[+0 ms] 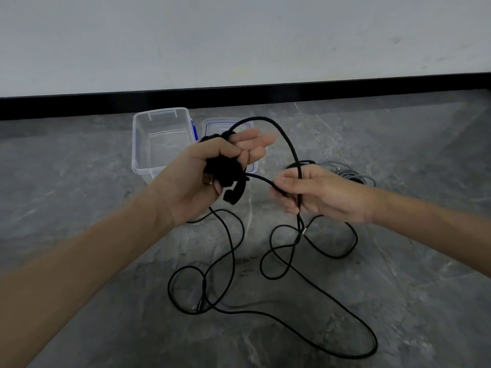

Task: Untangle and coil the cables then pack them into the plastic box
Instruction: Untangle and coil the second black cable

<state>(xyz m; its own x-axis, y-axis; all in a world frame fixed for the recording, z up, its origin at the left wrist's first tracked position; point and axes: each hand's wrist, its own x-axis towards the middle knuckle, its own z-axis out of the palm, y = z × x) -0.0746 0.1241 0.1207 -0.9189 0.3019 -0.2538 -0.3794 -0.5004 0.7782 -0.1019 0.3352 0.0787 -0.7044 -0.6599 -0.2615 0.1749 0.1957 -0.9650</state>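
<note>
The grey floor [398,301] fills the lower frame. On it, upper centre, the plastic box [136,144] stands open with nothing visible inside, its lid [212,128] just beside it. Most of the black cable [259,118] sprawls in loose crossing loops at lower centre. The left hand [207,168] grips a coil [225,171] of it, thumb clamped over and two fingers straight. The right hand [318,192] pinches the free strand with curled fingers. A grey cable [353,176] lies bundled behind it. A USB plug [207,179] pokes from the coil. Coiling looks early, and nothing is packed.
</note>
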